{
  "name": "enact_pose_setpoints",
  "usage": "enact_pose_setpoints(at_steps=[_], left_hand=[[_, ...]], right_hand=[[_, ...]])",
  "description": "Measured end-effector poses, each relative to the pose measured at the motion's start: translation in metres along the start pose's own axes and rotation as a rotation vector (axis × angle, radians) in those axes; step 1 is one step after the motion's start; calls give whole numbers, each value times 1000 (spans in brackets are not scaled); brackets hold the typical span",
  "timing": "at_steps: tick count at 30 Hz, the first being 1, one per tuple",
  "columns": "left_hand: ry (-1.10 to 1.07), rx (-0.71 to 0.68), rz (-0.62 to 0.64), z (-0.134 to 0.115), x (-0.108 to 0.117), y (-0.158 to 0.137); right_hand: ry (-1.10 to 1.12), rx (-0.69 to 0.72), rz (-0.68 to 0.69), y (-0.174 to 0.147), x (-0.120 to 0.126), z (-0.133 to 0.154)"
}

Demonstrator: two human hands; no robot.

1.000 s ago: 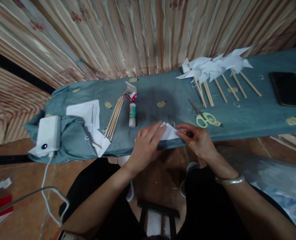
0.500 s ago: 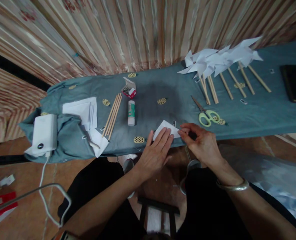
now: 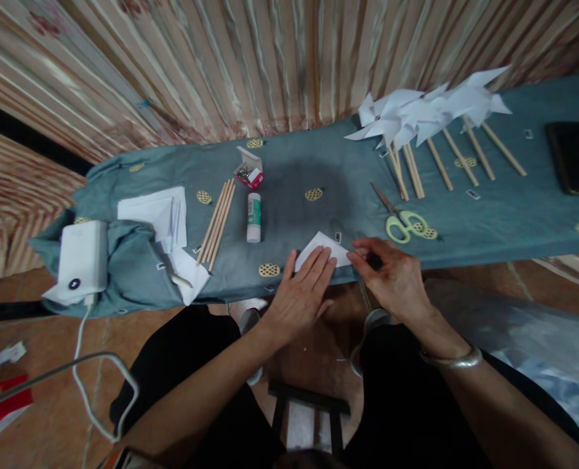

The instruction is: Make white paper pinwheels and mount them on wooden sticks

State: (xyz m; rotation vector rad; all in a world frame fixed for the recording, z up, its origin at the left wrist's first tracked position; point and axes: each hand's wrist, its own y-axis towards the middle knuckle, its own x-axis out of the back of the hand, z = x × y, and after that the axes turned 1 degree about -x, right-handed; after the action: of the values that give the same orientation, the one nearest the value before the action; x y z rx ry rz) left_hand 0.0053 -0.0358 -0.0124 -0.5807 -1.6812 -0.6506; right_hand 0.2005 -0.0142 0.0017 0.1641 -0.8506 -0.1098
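A folded white sheet of paper [image 3: 322, 241], triangular in outline, lies at the front edge of the cloth-covered table. My left hand [image 3: 301, 293] rests flat on it with the fingers stretched out, covering its lower left part. At the paper's right corner, my right hand [image 3: 389, 273] pinches the tip between thumb and forefinger. Beyond the right hand lie scissors [image 3: 405, 226] with light green handles. A glue stick [image 3: 254, 218] stands to the left, beside several wooden sticks [image 3: 215, 225] and an open small red-and-white box [image 3: 249, 170] of metal pins.
Several white paper pinwheels [image 3: 416, 114] on sticks lie at the back right. A dark tablet or phone [image 3: 575, 158] is at the far right. At left are stacked white papers [image 3: 152, 212] and a white power bank [image 3: 83, 257] with a cable [image 3: 81, 352]. A curtain [image 3: 269, 65] hangs behind.
The whole view has shifted slightly. Both hands keep almost the same place on the folded paper, the left one flat and the right one pinching the corner.
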Motion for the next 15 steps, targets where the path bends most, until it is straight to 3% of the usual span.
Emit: enact_pose_setpoints(at_steps=[11,15], left_hand=[[3,5,15,1,0,2],[17,8,35,1,0,3]], right_hand=[[4,-4,8,0,0,-1],[-47,69,-12,-2,-2,1]])
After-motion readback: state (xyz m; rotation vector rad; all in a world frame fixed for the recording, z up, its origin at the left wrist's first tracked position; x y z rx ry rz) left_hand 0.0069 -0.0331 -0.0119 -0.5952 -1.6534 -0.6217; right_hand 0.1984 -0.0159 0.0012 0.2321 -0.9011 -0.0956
